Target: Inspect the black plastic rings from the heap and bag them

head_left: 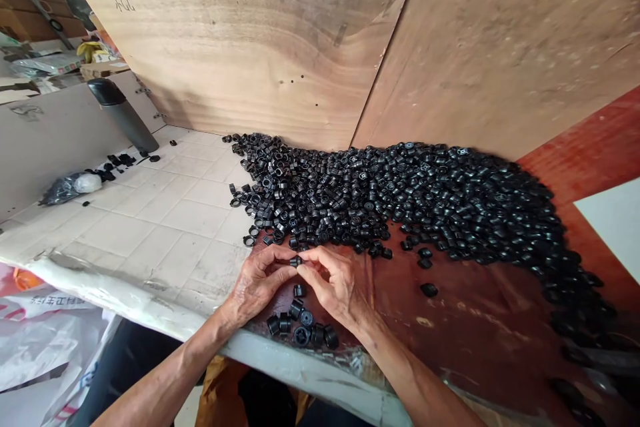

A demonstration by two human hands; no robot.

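Note:
My left hand [257, 282] and my right hand [336, 283] meet near the table's front edge, fingertips pinched together on a small black plastic ring part [295, 261]. Both hands grip it from opposite sides. Just below my hands lies a small cluster of several black ring parts [301, 323]. Behind my hands spreads a large heap of the same black parts [400, 197], running from the middle to the far right of the table.
Wooden boards [280, 60] stand upright behind the heap. A dark cylinder bottle [123, 113] leans at the left, with a plastic bag of parts [70, 187] and loose pieces nearby. White plastic bags [40, 340] lie below the table's left edge.

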